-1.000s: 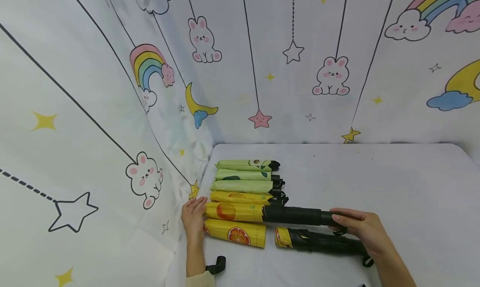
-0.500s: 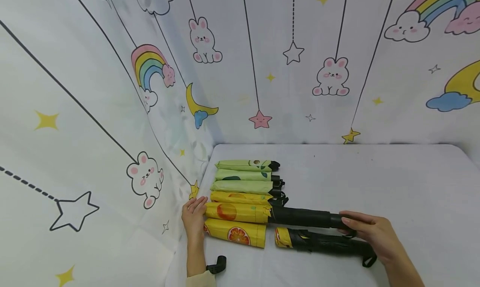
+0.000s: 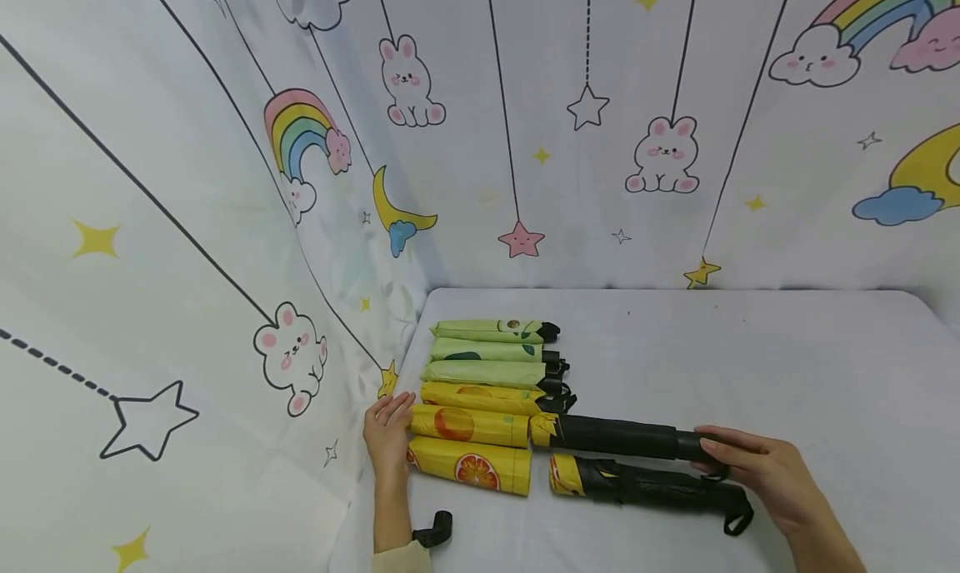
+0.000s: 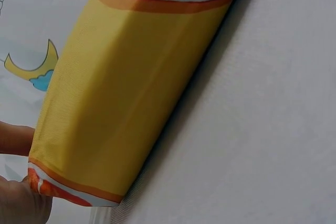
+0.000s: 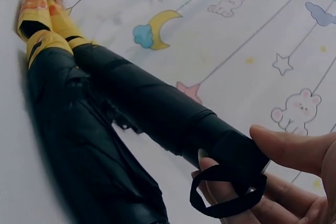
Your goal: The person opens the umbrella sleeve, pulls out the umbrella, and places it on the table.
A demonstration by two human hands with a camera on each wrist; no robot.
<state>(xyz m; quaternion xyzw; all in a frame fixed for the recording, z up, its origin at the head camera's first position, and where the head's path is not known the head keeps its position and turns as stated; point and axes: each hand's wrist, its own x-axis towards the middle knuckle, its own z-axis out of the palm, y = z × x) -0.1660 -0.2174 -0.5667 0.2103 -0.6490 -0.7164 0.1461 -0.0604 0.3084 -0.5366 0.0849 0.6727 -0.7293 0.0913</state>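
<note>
My right hand (image 3: 765, 473) holds the black handle end of a folded umbrella (image 3: 622, 436), thumb on one side and fingers on the other. A wrist strap (image 5: 228, 191) loops from that handle. The umbrella's yellow tip lies right at the mouth of a yellow umbrella sleeve (image 3: 472, 425) with an orange print. My left hand (image 3: 387, 431) pinches that sleeve's far left end. Just below lies a second yellow sleeve (image 3: 472, 466) with an orange-slice print, which fills much of the left wrist view. A second black folded umbrella (image 3: 652, 483) lies in front of the held one.
Above the sleeve lie a sleeved yellow umbrella (image 3: 480, 396) and several green sleeved umbrellas (image 3: 483, 371), side by side with their handles to the right. The white table (image 3: 750, 356) meets a patterned cloth wall (image 3: 585, 190) at the back and left.
My right hand has moved right, drawing the black umbrella out of the yellow sleeve until its yellow tip shows at the mouth. The left hand has stayed at the sleeve's end.
</note>
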